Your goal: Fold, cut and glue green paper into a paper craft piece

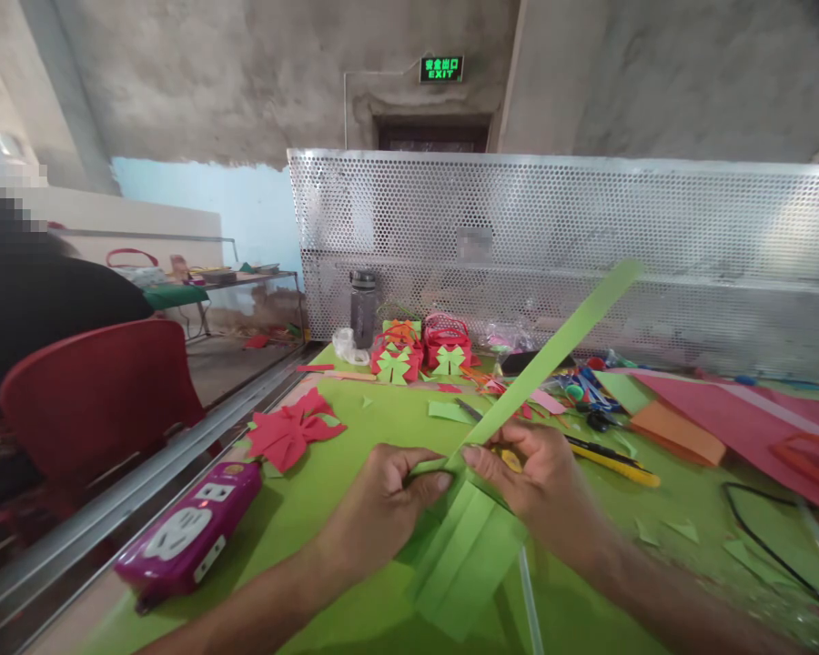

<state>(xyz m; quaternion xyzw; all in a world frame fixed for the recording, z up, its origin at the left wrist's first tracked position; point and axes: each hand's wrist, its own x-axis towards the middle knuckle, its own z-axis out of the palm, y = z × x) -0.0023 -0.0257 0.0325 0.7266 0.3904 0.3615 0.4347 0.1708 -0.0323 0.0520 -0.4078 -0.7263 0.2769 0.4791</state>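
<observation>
A folded light-green paper piece point(474, 559) hangs between my two hands over the green tabletop. From its top a long flat green paper strip point(566, 341) slants up to the right. My left hand point(386, 496) pinches the upper left edge of the folded paper between thumb and fingers. On the other side, my right hand point(536, 468) presses its thumb on the base of the strip where it meets the folded piece. Its fingers curl behind the paper and are partly hidden.
Left of my hands lie red paper cutouts point(293, 428) and a purple power strip point(191, 537). Two small red paper baskets point(449, 350) with green bows and a bottle point(363, 309) stand behind. A yellow utility knife point(614, 461) and coloured paper sheets point(737, 423) lie to the right. A person sits left.
</observation>
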